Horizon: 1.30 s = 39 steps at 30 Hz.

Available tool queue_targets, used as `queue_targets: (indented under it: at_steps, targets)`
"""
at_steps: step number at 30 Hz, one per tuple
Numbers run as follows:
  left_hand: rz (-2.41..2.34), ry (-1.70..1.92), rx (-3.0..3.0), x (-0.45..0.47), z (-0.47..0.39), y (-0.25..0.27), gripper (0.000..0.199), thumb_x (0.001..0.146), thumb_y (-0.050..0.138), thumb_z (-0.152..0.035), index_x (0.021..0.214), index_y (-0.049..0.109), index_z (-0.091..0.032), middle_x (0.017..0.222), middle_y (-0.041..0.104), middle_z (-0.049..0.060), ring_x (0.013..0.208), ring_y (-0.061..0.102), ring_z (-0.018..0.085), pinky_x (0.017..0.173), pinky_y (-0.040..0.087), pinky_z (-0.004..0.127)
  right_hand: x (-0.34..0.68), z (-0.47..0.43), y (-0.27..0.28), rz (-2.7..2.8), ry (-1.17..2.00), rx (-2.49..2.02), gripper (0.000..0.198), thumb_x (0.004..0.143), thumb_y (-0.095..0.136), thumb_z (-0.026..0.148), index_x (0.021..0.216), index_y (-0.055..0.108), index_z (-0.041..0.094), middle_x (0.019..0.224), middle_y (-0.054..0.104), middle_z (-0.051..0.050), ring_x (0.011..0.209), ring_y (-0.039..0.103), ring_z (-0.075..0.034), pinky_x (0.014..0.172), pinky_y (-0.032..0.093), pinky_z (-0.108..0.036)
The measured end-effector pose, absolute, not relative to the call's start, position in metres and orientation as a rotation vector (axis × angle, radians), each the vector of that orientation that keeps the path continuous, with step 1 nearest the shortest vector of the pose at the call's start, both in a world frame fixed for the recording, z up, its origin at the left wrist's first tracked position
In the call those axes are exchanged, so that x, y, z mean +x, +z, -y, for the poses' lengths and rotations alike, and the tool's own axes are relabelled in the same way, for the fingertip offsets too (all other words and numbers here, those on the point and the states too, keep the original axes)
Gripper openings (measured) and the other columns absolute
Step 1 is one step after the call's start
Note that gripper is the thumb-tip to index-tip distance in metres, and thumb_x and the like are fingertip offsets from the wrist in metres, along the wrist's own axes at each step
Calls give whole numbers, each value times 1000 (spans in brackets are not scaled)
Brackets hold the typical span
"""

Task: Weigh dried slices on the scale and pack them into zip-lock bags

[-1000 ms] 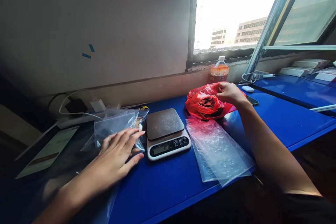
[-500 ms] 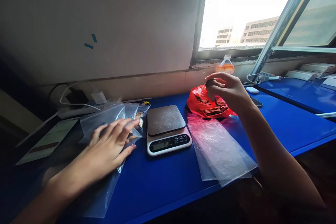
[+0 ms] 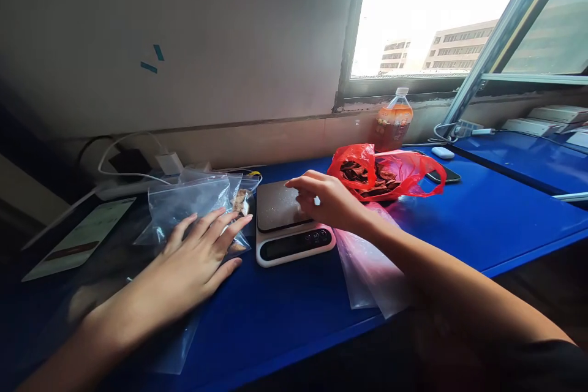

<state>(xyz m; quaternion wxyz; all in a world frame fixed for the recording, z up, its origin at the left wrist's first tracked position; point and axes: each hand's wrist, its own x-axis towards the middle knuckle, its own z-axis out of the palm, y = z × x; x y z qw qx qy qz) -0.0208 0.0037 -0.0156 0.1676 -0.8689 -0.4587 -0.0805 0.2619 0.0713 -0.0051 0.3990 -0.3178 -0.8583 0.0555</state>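
My left hand (image 3: 197, 257) lies flat with its fingers spread on the clear plastic bags (image 3: 188, 196). Brown dried pieces (image 3: 239, 203) show inside one bag beside its fingertips. My right hand (image 3: 326, 196) is over the dark plate of the kitchen scale (image 3: 275, 205), fingers curled together; what they hold, if anything, is hidden. Right of the scale, a red plastic bag (image 3: 432, 168) stands open with dark brown dried slices (image 3: 362, 177) in it. Partly under my right forearm, flat clear bags (image 3: 356, 275) lie on the blue table (image 3: 257, 331). The scale's display looks dark.
An orange-labelled bottle (image 3: 395, 119) stands behind the red bag. A white earbud case (image 3: 443, 152) and a phone (image 3: 448, 176) lie to its right. Cables, a white charger (image 3: 169, 163) and a printed card (image 3: 80, 239) are at the left.
My right hand has moved left and down from above the red bag to the scale plate. The brown piece it held no longer shows. My left hand stays on the bags.
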Motion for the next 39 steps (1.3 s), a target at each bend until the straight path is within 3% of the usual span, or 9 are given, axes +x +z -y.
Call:
queue_targets:
  at_steps: [4, 11, 17, 21, 24, 29, 33, 39]
  targets:
    - [1329, -238, -2501, -21, -5, -17, 55, 94, 43, -42, 147, 34, -31, 145, 50, 7, 134, 42, 35, 108, 28, 61, 253, -79, -8, 2200, 321, -886, 34, 86, 52, 8, 115, 67, 13, 109, 69, -12, 87, 65, -15, 80, 52, -30]
    - [1361, -246, -2540, -24, -4, -18, 55, 95, 42, -43, 148, 33, -34, 147, 47, 6, 137, 39, 33, 111, 26, 60, 252, -78, -8, 2206, 305, -907, 43, 87, 56, 20, 130, 57, 12, 100, 71, -11, 87, 65, -18, 80, 51, -33]
    - [1373, -206, -2559, -22, -4, -15, 54, 95, 42, -44, 148, 35, -33, 146, 48, 8, 137, 39, 34, 111, 26, 62, 242, -79, -12, 2353, 131, -728, 45, 87, 46, 8, 130, 55, 15, 117, 67, -10, 111, 58, -20, 99, 44, -35]
    - [1366, -165, -2561, -22, -5, -14, 54, 95, 41, -43, 147, 36, -31, 146, 49, 8, 136, 40, 35, 109, 27, 64, 242, -82, -15, 2347, 135, -758, 61, 86, 50, 14, 144, 33, 5, 104, 68, -12, 103, 57, -24, 96, 43, -40]
    - [1356, -179, -2560, -23, -7, -16, 52, 96, 40, -43, 147, 36, -33, 146, 49, 7, 137, 40, 33, 110, 26, 63, 245, -82, -16, 2285, 217, -738, 77, 83, 53, 14, 149, 16, 4, 106, 66, -12, 104, 55, -25, 95, 44, -42]
    - [1357, -188, -2564, -24, -6, -17, 54, 96, 41, -44, 148, 33, -35, 147, 48, 6, 137, 39, 32, 112, 25, 61, 251, -80, -18, 2200, 265, -813, 69, 85, 56, 20, 145, 26, 4, 109, 65, -17, 109, 54, -28, 93, 45, -44]
    - [1359, -188, -2568, -22, -4, -15, 53, 96, 41, -44, 148, 33, -36, 147, 47, 5, 137, 39, 33, 111, 25, 61, 250, -77, -21, 2274, 233, -802, 67, 82, 59, 21, 143, 33, 6, 109, 65, -16, 112, 52, -28, 94, 44, -44]
    - [1365, -145, -2600, -20, -1, -11, 55, 94, 43, -43, 148, 34, -35, 147, 48, 6, 137, 39, 33, 111, 26, 62, 266, -71, 9, 2198, -114, -774, 33, 88, 57, 31, 119, 60, 19, 109, 67, -11, 109, 55, -26, 95, 43, -44]
